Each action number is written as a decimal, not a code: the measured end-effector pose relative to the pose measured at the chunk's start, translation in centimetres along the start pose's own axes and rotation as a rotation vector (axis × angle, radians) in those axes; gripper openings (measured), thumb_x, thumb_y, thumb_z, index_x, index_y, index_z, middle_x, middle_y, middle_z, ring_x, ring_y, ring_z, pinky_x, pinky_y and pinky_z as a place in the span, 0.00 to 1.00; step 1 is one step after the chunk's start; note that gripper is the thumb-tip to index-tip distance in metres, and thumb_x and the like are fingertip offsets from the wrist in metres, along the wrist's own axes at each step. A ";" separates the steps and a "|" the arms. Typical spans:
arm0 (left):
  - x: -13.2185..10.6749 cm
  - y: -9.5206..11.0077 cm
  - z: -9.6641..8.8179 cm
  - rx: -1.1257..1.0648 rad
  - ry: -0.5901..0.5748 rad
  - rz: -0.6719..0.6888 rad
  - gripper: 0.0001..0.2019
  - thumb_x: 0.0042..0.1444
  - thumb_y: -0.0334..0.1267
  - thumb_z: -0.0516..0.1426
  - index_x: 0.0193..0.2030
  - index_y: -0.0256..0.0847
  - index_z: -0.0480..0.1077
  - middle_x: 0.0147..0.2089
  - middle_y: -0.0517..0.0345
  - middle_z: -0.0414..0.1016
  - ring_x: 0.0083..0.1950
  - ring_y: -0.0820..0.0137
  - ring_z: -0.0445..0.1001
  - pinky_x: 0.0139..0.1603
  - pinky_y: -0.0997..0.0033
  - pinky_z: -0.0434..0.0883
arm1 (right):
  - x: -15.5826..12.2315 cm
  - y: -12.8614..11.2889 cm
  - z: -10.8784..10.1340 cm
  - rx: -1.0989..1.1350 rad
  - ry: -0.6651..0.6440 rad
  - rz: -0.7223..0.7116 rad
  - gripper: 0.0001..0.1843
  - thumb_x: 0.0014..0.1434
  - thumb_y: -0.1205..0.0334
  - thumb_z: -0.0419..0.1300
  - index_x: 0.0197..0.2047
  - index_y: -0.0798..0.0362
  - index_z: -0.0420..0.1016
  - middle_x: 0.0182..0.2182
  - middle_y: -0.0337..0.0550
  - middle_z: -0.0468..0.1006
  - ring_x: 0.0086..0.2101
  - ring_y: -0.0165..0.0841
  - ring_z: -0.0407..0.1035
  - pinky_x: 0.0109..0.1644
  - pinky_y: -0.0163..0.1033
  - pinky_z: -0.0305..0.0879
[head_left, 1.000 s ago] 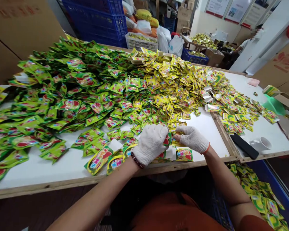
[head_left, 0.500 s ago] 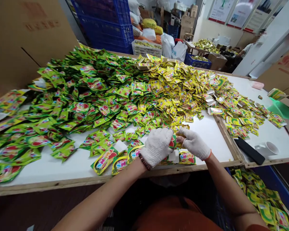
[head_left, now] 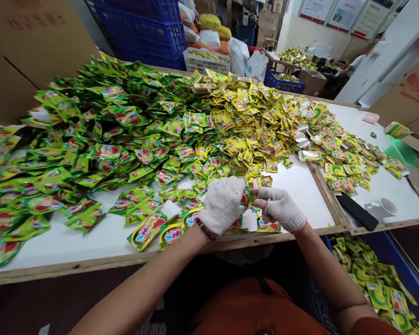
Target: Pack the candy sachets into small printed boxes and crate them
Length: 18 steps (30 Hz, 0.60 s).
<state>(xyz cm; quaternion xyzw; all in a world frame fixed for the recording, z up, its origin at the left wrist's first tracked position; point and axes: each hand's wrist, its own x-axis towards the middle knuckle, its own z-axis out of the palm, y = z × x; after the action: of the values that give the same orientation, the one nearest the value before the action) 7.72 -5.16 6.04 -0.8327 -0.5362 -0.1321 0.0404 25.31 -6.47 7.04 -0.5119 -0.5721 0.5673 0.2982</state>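
My left hand [head_left: 223, 203], in a white knit glove, is closed around a small stack of green packets [head_left: 245, 196] just above the table's front edge. My right hand [head_left: 278, 207], gloved with bare fingertips, pinches the same stack from the right. Larger green and yellow packets [head_left: 150, 229] lie flat under and left of my hands. A big heap of green packets [head_left: 101, 130] fills the left of the white table [head_left: 73, 242]. A heap of yellow packets [head_left: 258, 125] covers the middle and right.
A black flat object [head_left: 356, 210] and a white cup [head_left: 380, 208] lie on the right table section. A blue bin [head_left: 401, 270] with packets stands at lower right. Cardboard boxes [head_left: 24, 51], blue crates [head_left: 150, 28] and a person far back right are visible.
Both hands stay together on the stack by the front edge. My right fingers have shifted slightly on it. The camera view tilted a little.
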 end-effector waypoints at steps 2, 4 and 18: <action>0.1 0.2 -0.1 -0.018 0.003 -0.015 0.18 0.55 0.42 0.60 0.50 0.35 0.72 0.45 0.42 0.75 0.46 0.50 0.74 0.43 0.54 0.66 | -0.2 0.0 0.2 0.029 -0.126 0.042 0.24 0.56 0.43 0.62 0.43 0.56 0.74 0.16 0.32 0.69 0.14 0.27 0.64 0.16 0.30 0.56; 0.1 0.4 -0.1 -0.076 0.016 -0.040 0.19 0.54 0.41 0.61 0.50 0.34 0.72 0.46 0.40 0.76 0.47 0.49 0.74 0.44 0.52 0.68 | 0.0 -0.1 0.2 0.039 -0.199 0.029 0.23 0.57 0.41 0.60 0.38 0.54 0.73 0.15 0.32 0.68 0.14 0.26 0.63 0.16 0.29 0.55; -1.6 0.8 0.5 -1.696 0.108 -0.421 0.29 0.52 0.47 0.67 0.57 0.39 0.62 0.49 0.48 0.80 0.48 0.62 0.80 0.47 0.63 0.77 | 1.0 2.3 1.1 0.067 0.476 -0.511 0.20 0.55 0.52 0.68 0.47 0.49 0.71 0.39 0.42 0.79 0.33 0.31 0.75 0.36 0.35 0.72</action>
<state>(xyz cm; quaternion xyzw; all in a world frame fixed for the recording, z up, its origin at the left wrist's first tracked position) 7.87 -6.77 5.23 -0.4583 -0.3969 -0.5302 -0.5927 24.61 -6.33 4.41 -0.4601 -0.5771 0.3576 0.5722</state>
